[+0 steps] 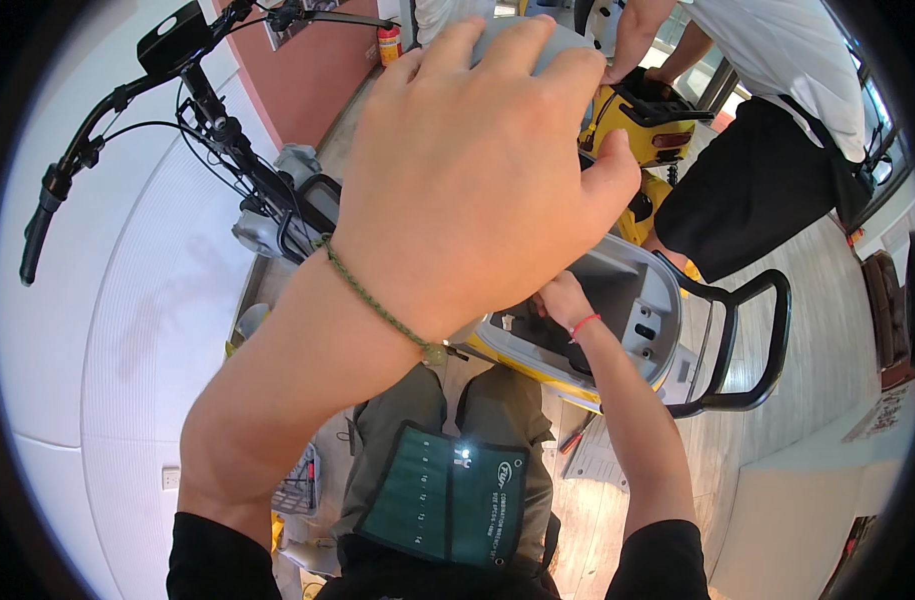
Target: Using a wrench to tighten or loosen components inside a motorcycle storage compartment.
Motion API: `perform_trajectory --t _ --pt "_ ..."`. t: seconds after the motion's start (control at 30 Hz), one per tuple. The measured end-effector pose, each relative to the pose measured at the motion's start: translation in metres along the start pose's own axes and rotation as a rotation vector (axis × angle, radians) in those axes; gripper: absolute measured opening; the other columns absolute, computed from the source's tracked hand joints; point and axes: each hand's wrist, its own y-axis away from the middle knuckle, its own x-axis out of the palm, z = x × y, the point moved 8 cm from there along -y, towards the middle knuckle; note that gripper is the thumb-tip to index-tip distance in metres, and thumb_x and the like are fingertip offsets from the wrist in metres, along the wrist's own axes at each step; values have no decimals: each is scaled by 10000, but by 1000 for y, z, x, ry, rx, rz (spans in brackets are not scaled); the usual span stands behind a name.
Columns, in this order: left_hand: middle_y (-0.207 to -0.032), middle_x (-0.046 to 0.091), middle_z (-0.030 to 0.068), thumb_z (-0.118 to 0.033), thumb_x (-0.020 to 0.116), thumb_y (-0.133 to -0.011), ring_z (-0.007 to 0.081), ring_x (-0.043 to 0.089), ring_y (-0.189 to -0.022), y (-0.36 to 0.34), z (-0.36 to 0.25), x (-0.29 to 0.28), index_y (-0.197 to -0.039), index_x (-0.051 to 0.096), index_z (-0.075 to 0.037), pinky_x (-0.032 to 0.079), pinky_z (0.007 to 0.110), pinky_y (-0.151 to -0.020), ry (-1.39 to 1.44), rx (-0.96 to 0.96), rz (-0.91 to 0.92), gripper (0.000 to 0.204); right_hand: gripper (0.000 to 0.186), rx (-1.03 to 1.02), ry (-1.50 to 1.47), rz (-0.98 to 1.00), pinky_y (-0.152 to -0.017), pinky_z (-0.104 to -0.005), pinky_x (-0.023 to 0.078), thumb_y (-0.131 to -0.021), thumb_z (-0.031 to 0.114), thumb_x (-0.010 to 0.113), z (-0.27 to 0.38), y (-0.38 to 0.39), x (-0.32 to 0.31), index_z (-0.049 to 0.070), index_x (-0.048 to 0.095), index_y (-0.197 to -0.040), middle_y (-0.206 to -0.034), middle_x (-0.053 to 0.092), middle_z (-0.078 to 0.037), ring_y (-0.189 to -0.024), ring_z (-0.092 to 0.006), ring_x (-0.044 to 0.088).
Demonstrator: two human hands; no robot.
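Observation:
My left hand point(477, 170) is raised close to the camera, back toward me, a green braided cord round its wrist. Its fingers are spread and the thumb stands apart. A smooth grey surface point(507, 40) shows behind the fingertips; whether they touch it I cannot tell. My right hand point(564, 300), wearing a thin red band, reaches into the grey storage compartment point(662, 300) of a yellow two-wheeler. Its fingers are closed and what they hold, if anything, is hidden. Across my lap lies a green wrench roll point(427, 495), with a shiny metal piece point(463, 457) near its top edge.
Black handlebars point(102, 120) with cables rise at the left. A black tubular rack point(767, 345) juts out at the right. Beyond it a person in a black skirt point(737, 200) bends over another yellow vehicle point(637, 125). A red-handled tool point(577, 437) lies by a sheet on the floor.

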Motion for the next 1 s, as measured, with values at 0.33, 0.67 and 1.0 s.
perform_trajectory --t 0.33,0.67,1.0 --pt "-1272 648 166 -274 669 -848 347 608 -1159 -4 -4 -2 -1197 683 -96 486 418 -989 57 -21 -64 392 456 -88 228 -14 -621 -311 464 -977 431 616 -4 -15 -14 8 736 -856 -681 595 -40 -639 -150 537" --pt "-1281 645 159 -285 659 -856 343 605 -1167 -8 7 1 -1201 684 -102 487 425 -992 16 -112 81 391 451 -421 608 -275 -768 -431 517 -968 450 616 15 -9 -30 2 668 -963 -855 691 -215 -810 -381 657" --pt "-1274 652 156 -298 655 -860 336 608 -1173 0 15 -4 -1199 691 -121 487 426 -991 93 -57 -88 385 282 -749 929 -100 -762 -458 511 -954 335 644 71 5 -24 55 641 -987 -884 681 -160 -851 -358 664"
